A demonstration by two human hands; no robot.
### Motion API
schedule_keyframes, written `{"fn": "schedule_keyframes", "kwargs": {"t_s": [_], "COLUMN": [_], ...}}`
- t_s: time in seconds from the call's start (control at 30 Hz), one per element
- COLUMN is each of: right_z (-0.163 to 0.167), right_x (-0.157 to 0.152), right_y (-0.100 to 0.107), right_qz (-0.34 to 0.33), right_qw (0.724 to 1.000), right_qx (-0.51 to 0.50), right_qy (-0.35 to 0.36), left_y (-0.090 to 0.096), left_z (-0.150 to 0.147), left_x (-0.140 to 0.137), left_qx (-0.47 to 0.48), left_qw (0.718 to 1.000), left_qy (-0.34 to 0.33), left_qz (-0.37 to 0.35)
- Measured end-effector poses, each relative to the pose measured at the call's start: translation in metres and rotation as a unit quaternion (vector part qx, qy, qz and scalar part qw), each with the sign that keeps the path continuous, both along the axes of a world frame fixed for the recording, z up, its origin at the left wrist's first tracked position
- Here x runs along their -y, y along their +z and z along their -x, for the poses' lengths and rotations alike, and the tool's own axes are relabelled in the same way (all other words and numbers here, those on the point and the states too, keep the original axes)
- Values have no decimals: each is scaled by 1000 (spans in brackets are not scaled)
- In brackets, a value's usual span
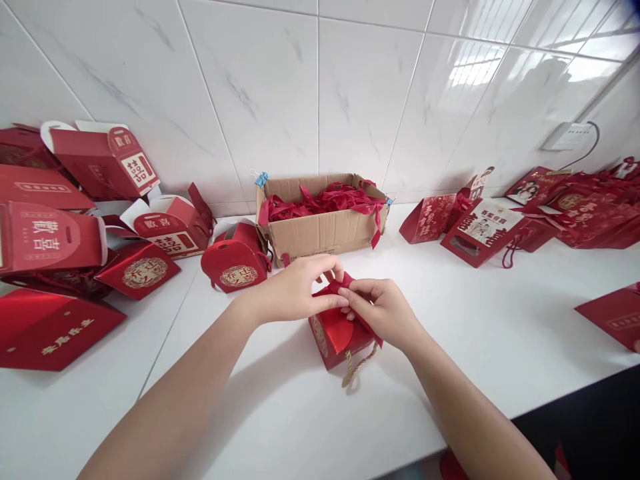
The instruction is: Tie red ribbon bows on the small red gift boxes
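Where the two hands meet above the box, the left hand [295,290] comes in from the left, its thumb and forefinger arched around a gap; whether they grip anything, I cannot tell. The red box [337,330] sits on the table directly below both hands, its gold-patterned face turned left and its twisted cord [350,377] hanging toward the near edge. Its top is partly hidden, so its long axis is hard to judge. Over it, the ribbon [345,281] is bunched between the fingertips, and its tail slants away toward the near right, under the right hand [383,310]. That hand has thumb and forefinger pinched together on the ribbon and is the nearer to the tail; the left thumb tip reaches the same bunch.

The table [280,427] is white and smooth, with a seam on the left and a soft shadow beside the box. Along it from the left stand a heap of red boxes [50,237], a lone rounded carrier [235,260], then the carton [325,233] of loose ribbons [325,200], with a blue clip [261,179] at its corner. Farther right are photo-printed packets [477,230] and a crowd of bags [595,207]. Behind everything rises a glossy tiled wall [255,67].
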State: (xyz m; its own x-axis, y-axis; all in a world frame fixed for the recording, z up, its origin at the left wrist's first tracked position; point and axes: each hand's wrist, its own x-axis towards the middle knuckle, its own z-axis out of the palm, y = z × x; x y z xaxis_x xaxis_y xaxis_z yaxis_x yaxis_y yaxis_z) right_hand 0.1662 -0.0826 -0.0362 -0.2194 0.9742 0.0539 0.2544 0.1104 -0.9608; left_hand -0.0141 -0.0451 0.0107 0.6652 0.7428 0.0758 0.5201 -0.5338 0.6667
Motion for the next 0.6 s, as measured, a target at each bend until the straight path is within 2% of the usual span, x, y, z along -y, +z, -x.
{"fn": "schedule_keyframes", "kwargs": {"t_s": [0.1, 0.27, 0.47, 0.6], "right_z": [0, -1, -1, -1], "right_x": [0, 0, -1, -2], "right_y": [0, 2, 0, -4], "right_qz": [6, 15, 17, 39], "right_qw": [1000, 1000, 999, 995], "right_qx": [-19, -22, -29, -93], "right_qy": [9, 18, 20, 13], "left_y": [-1, -2, -3, -4], "left_z": [2, 2, -1, -1], "left_x": [-4, -7, -4, -4], "left_qx": [15, 41, 64, 58], "left_qw": [1000, 999, 997, 998], "left_qy": [8, -22, 22, 16], "left_qz": [2, 26, 42, 23]}}
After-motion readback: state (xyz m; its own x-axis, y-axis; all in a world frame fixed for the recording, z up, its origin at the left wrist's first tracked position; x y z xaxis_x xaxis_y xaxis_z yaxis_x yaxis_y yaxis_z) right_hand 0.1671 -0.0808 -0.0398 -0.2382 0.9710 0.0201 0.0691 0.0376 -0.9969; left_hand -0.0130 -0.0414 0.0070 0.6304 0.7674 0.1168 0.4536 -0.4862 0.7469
